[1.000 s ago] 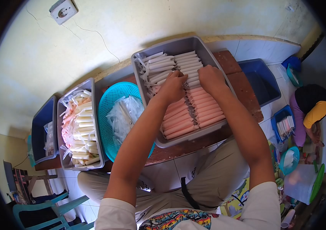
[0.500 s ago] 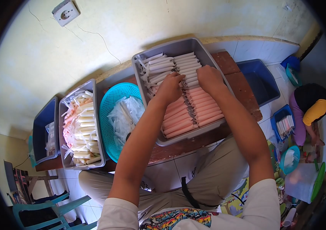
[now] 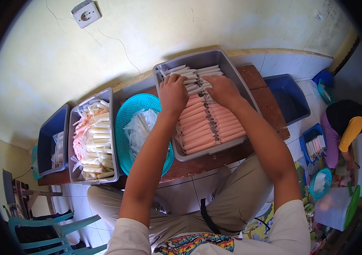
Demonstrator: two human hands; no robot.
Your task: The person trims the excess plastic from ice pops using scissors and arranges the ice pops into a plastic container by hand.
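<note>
Over the gray tub [image 3: 232,73], I'm holding my left hand [image 3: 174,94] and right hand [image 3: 221,90] apart at white tubes [image 3: 209,70] (whether gripping, I cannot tell), beside 2 columns of pink tubes [image 3: 228,123].

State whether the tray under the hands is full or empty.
The gray tray is full across: close rows of pink packets and white packets fill most of its visible inside.
</note>
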